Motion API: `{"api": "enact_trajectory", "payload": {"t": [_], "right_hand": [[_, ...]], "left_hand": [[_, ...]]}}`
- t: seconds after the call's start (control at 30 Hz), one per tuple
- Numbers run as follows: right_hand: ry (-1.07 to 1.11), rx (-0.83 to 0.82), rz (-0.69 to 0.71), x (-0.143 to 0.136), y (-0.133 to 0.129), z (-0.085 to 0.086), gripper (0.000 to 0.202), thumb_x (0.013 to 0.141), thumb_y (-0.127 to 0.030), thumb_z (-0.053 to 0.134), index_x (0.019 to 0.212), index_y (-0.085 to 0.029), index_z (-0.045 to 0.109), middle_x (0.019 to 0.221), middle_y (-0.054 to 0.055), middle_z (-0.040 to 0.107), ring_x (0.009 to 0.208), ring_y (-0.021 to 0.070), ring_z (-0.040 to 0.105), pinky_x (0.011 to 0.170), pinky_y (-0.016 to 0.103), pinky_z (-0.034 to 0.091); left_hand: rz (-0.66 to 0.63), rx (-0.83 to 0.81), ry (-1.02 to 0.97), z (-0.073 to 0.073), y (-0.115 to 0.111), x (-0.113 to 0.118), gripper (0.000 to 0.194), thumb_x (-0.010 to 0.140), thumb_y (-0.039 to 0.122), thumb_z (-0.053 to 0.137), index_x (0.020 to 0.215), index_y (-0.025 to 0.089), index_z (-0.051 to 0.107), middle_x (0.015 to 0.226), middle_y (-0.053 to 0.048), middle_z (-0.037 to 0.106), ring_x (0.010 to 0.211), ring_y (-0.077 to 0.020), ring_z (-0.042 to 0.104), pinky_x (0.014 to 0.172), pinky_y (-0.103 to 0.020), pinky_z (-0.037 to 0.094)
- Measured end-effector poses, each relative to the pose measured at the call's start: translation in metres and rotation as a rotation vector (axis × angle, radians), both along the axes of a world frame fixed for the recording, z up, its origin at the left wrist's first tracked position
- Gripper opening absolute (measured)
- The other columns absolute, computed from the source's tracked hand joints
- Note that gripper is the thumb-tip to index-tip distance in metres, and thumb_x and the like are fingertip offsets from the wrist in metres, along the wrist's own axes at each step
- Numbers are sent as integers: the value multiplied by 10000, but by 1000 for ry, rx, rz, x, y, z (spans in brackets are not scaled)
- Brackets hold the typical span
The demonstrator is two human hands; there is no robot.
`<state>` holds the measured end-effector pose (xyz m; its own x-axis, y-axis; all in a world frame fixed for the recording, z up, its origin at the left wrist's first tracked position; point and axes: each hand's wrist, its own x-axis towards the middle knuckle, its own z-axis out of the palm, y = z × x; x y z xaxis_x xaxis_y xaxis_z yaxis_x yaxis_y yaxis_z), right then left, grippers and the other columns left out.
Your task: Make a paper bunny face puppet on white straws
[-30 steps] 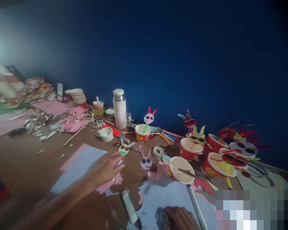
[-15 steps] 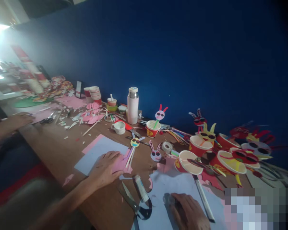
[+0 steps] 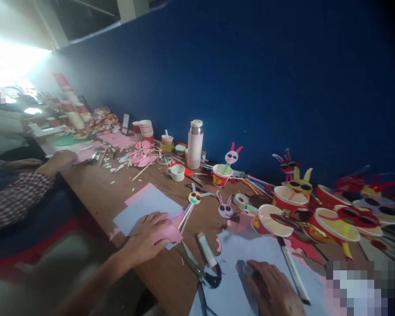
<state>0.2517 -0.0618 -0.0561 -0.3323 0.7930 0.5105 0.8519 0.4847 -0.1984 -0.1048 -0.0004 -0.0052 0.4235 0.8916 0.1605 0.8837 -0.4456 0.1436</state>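
My left hand (image 3: 148,239) lies flat over a piece of pink paper (image 3: 179,236), its fingers stretched out. Beyond the fingertips is a yellow paper face (image 3: 194,198) with ears, fixed on thin sticks. My right hand (image 3: 276,287) is curled over a white sheet (image 3: 230,259), at a small, clear, roundish piece (image 3: 248,268) that is too blurred to name. Between my hands lie scissors (image 3: 197,270) with dark handles and a glue stick (image 3: 206,250). A rabbit face cut-out (image 3: 225,210) rests farther back.
Paper cups (image 3: 272,219) with decorated faces crowd the right side. A white marker-like stick (image 3: 294,272) lies by my right hand. Along the wall stand a thermos (image 3: 195,145), a mug (image 3: 177,172) and a tape roll (image 3: 241,200). Another person's hand (image 3: 61,161) rests at the left.
The view has swung left, so the things on the table sit farther right. More of the other person's checked sleeve shows. My hands keep nearly the same places on the paper.
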Motion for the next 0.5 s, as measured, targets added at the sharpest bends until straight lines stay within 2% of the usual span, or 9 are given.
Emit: {"api": "enact_trajectory", "payload": {"t": [0.17,0.4,0.5], "right_hand": [[-21,-8,5,1,-1,-4,256,896,-393,406,1021,-202,521,823,52,653,729,195,619,660,314,480],[5,-15,-1,-2,1,0,236,898,-376,404,1007,-199,517,797,48,649,702,189,614,637,306,481],[-17,-9,2,-2,1,0,253,904,-394,384,999,-204,521,805,50,654,705,193,617,634,309,481]], "left_hand": [[-34,25,-16,-3,0,-3,290,804,312,515,1087,260,548,1213,-22,544,1105,-233,471,914,-394,377],[-67,56,-123,-13,2,-5,272,833,237,477,1089,250,567,1167,-26,582,1086,-192,505,939,-358,394],[20,35,-180,-15,16,-19,235,848,280,468,1036,251,606,1178,-17,580,1102,-166,507,954,-300,402]]}}
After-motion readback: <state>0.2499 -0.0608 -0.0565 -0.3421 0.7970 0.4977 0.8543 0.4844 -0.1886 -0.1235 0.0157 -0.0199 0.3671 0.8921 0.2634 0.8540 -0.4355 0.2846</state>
